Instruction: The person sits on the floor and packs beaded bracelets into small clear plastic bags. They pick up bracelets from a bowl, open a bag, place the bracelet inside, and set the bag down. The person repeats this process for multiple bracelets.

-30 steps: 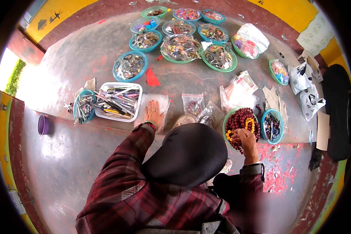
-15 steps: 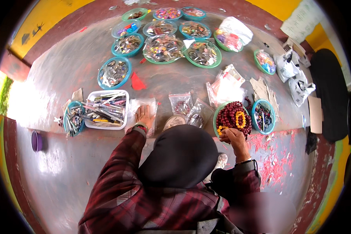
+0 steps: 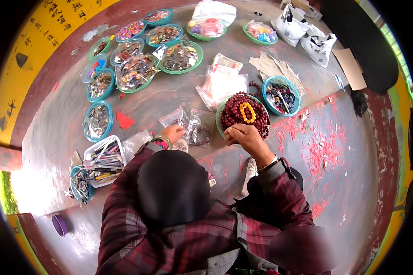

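Observation:
My right hand [image 3: 245,138] is over the near edge of a green bowl [image 3: 220,125], fingers pinched together; what they hold is hidden. Dark red bead strings [image 3: 232,110] fill that bowl, with a loop of yellow beads [image 3: 248,112] on top. My left hand [image 3: 173,133] is closed, fingers bent, at the lower edge of a clear zip bag [image 3: 175,119]; whether it grips the bag is hidden. Beside it lies another zip bag [image 3: 199,129] with dark items inside. A clear plastic bag [image 3: 135,142] lies by my left wrist.
A white tray of pens [image 3: 106,158] stands at left, beside a blue bowl [image 3: 81,185] of pens. Right of the beads is a blue bowl of cords [image 3: 283,95]. Several filled bowls stand farther back. Red scraps [image 3: 323,146] litter the lower floor at right.
My left hand has left the clear bag by the pen tray and moved right to the zip bags. My right hand stays at the bead bowl; the yellow beads by its fingers no longer show. The view has turned right.

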Demonstrator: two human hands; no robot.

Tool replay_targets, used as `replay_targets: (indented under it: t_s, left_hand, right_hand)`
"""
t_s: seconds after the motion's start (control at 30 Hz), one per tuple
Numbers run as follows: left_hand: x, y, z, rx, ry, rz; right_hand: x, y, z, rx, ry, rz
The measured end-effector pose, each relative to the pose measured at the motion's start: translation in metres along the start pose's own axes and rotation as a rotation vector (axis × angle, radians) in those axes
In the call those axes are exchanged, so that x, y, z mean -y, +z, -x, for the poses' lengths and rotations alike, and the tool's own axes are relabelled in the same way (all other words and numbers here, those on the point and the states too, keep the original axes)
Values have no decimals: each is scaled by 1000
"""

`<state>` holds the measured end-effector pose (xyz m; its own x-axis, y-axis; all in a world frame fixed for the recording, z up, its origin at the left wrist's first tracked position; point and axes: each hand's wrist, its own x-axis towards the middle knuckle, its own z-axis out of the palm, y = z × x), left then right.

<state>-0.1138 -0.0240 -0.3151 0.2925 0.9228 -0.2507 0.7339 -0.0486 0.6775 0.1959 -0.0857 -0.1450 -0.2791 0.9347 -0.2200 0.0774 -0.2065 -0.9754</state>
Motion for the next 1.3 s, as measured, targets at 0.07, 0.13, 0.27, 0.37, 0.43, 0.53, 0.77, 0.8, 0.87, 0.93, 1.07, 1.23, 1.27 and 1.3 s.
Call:
replay_targets:
  t_s: [0.07, 0.13, 0.27, 0.37, 0.43, 0.53, 0.77, 0.8, 0.87, 0.93, 1.07, 1.23, 1.27, 1.3]
  left_hand:
    - [-6, 13, -15, 46, -95, 72]
    - [-12, 29, -25, 48, -174, 11]
    - [-28, 43, -27, 26, -199, -292]
    - [-22, 49, -29, 19, -185, -319]
    - [-26, 50, -28, -6, -201, -330]
    - [-32, 50, -21, -194, -227, -258]
    - [-14, 53, -19, -51, 103, -305]
    - [-7, 55, -20, -69, 111, -296]
    - [5, 59, -22, -105, 127, -279]
    - [-8, 56, -21, -46, -3, -149]
    - [-36, 49, -15, 17, -147, -126]
    - [-40, 50, -18, 95, -128, -466]
    - [-37, 51, -20, 134, -122, -504]
    - [-31, 52, -18, 114, -59, -444]
  right_hand:
    - [4, -2, 2, -15, -13, -15]
    - [5, -4, 2, -22, -16, -10]
    - [12, -5, 3, -21, 11, 19]
    - [17, -3, 2, 15, 22, 34]
    - [11, -4, 0, 25, 20, 15]
    - [11, -2, -2, 30, 25, 28]
    - [7, 2, -4, 37, 58, 20]
    - [5, 2, -5, 43, 61, 12]
    - [5, 2, -7, 56, 67, -6]
    - [7, -2, -4, 72, 139, -159]
    - [2, -5, -8, 158, 166, -882]
    - [20, -3, -7, 142, 103, -1049]
    - [21, -3, -7, 143, 102, -1061]
    - [22, -3, -6, 141, 102, -1074]
